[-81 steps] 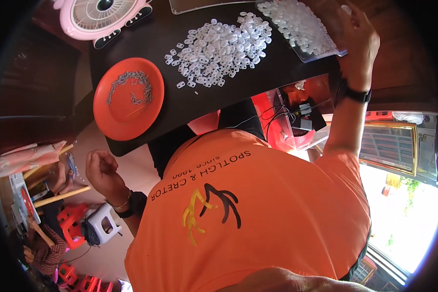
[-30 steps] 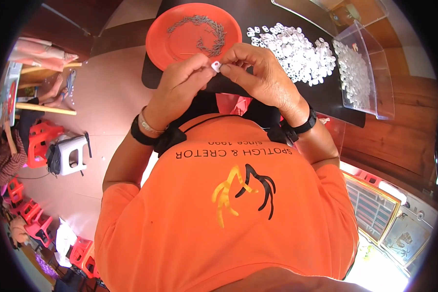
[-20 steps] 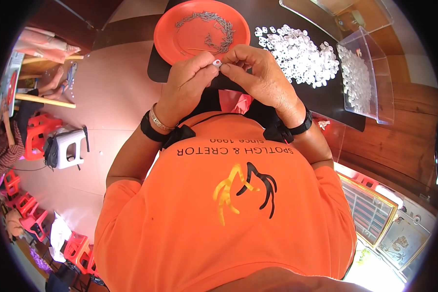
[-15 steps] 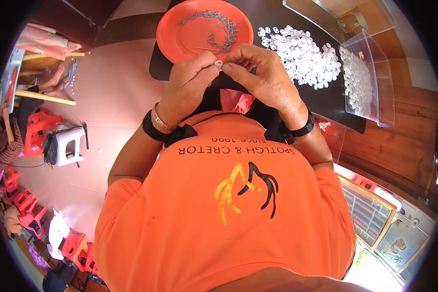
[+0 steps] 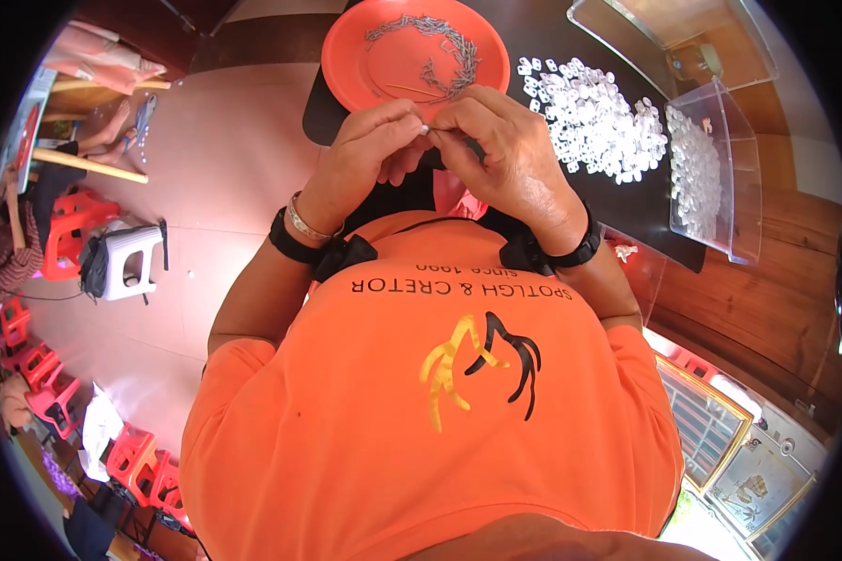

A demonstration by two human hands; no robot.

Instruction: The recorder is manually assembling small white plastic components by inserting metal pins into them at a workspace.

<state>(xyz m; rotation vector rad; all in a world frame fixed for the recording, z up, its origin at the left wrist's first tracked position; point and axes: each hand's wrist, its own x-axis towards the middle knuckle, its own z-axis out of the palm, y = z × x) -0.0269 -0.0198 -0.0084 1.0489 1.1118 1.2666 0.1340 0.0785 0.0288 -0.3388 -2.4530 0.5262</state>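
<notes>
My left hand (image 5: 370,154) pinches a small white plastic piece (image 5: 425,130) between thumb and forefinger. Fingers of my right hand (image 5: 503,154) are closed at the piece's other side; what they grip, if anything, is too small to make out. Both hands meet just over the near rim of a round red basin (image 5: 365,65). Inside the basin lie many small grey screw-like pins (image 5: 463,61) in a curved heap, and a thin yellowish stick (image 5: 412,90). A heap of white plastic pieces with holes (image 5: 594,122) spreads on the dark table right of my right hand.
A clear plastic bin (image 5: 732,178) holding more white pieces lies at the right end of the black table (image 5: 669,224). Behind it stands another clear container (image 5: 674,47). Red stools (image 5: 75,234), a white stool (image 5: 131,265) and a seated person are at the left.
The view has shifted slightly, so the basin and heap sit further right. The white piece has turned from face-on to edge-on between my fingers, and my hands are closer around it.
</notes>
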